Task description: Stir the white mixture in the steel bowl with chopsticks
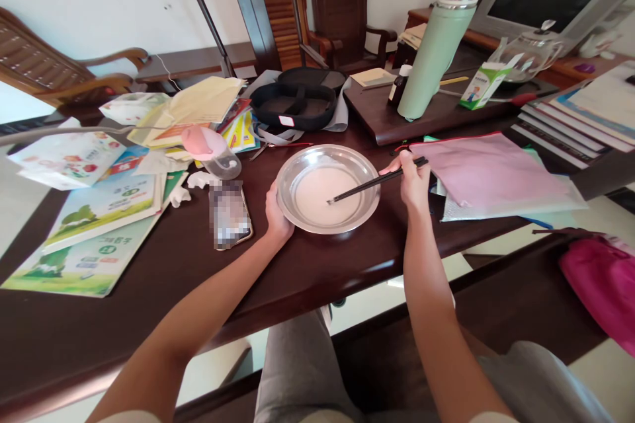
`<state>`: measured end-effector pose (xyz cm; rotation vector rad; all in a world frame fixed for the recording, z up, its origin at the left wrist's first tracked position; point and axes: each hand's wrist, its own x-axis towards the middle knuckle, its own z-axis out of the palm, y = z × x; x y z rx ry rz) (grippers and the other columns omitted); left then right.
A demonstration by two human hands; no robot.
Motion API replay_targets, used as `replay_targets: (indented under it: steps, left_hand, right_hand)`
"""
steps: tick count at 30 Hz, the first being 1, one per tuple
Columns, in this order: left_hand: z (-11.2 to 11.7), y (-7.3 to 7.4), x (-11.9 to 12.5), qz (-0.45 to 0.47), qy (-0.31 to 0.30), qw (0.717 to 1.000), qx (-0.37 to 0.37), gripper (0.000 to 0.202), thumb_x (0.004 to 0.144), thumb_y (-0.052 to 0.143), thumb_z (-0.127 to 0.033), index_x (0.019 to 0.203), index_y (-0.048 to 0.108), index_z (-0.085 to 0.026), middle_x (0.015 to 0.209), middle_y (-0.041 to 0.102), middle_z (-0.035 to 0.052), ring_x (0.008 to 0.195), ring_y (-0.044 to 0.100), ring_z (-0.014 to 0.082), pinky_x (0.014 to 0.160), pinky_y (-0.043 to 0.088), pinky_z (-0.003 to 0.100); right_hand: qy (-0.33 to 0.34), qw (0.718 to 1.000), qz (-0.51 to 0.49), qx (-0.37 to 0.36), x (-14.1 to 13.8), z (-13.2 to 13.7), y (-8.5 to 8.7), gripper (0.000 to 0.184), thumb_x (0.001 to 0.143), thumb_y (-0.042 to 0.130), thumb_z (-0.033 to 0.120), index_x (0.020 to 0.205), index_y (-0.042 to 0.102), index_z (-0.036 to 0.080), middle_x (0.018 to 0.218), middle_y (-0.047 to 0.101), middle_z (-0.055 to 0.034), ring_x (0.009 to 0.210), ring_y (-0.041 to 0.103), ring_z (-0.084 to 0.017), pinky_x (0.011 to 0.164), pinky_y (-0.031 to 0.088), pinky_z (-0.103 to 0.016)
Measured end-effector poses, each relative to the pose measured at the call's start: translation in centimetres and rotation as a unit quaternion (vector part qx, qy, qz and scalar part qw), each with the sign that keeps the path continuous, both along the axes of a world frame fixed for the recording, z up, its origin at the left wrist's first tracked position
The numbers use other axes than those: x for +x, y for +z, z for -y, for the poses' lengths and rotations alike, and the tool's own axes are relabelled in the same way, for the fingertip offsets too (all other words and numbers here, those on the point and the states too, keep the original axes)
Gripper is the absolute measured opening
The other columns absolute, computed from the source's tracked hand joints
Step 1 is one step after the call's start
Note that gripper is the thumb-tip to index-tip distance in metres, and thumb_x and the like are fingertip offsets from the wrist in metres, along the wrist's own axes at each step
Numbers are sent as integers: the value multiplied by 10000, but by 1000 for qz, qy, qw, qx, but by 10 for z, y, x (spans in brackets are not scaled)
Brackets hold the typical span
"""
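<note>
The dark wooden table (317,271) bears everything here, with a pink pouch (496,168) lying off to the right, near the right hand (414,178). The metal bowl (325,227) sits toward the table's near edge, directly in front of the person — a spot that seems chosen so both arms reach it easily. A pale, milky liquid (320,186) covers its bottom, well below the rim, which probably guards against slopping. The phone (231,215) lies left of the bowl, apart from it. The left hand (279,213) grasps the bowl's left side, likely to steady it; some fingertips are hidden. The right hand's fingers are closed around the upper part of the black chopsticks (367,186) — slanted so their tips meet the liquid.
</note>
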<state>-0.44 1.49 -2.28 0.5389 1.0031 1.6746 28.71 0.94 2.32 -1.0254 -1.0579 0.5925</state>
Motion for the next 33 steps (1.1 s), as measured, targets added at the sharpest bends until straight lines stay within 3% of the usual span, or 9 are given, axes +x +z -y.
replay_targets:
  steps: [4, 10, 17, 23, 29, 33]
  left_hand:
    - [1, 0, 0, 1, 3, 1000, -4, 269, 949, 811, -517, 985, 879, -259, 1038, 904, 25, 1142, 834, 279, 1070, 620, 374]
    - [0, 0, 0, -5, 4, 1000, 9, 272, 925, 834, -541, 918, 855, -270, 1019, 905, 22, 1067, 832, 271, 1017, 633, 367]
    - [2, -1, 0, -1, 1, 1000, 5, 279, 920, 846, -547, 963, 872, -273, 1012, 906, 21, 1077, 836, 276, 1027, 638, 370]
    - [1, -2, 0, 4, -2, 1000, 12, 267, 923, 839, -532, 962, 879, -271, 1045, 918, 21, 1070, 845, 274, 1031, 656, 375]
    - [2, -1, 0, 1, -8, 1000, 22, 286, 904, 842, -546, 966, 871, -269, 1061, 919, 27, 1111, 846, 283, 1064, 653, 388]
    - [2, -1, 0, -9, -5, 1000, 9, 305, 895, 840, -570, 943, 854, -269, 1056, 913, 33, 1152, 844, 293, 1082, 647, 398]
  right_hand:
    - [75, 996, 51, -14, -5, 3, 2, 692, 894, 797, 936, 677, 663, 293, 628, 759, 0, 745, 864, -295, 851, 737, -474]
    - [-32, 999, -11, 3, 1, 0, 2, 693, 965, 741, 903, 654, 612, 297, 561, 685, 15, 700, 850, -275, 846, 726, -451]
    - [83, 995, 54, -27, -6, 6, 6, 718, 857, 796, 973, 663, 659, 295, 613, 733, -1, 720, 834, -277, 837, 715, -452]
    - [-27, 999, 1, -20, 1, 1, 4, 728, 921, 727, 962, 645, 597, 301, 546, 661, 19, 661, 815, -257, 830, 703, -433]
    - [70, 996, 49, -31, -4, 5, 4, 713, 886, 785, 948, 639, 611, 302, 591, 729, 0, 700, 826, -279, 829, 712, -453]
    - [24, 999, 35, -24, -3, 4, 6, 710, 891, 775, 948, 658, 582, 307, 602, 726, 4, 720, 838, -281, 845, 714, -458]
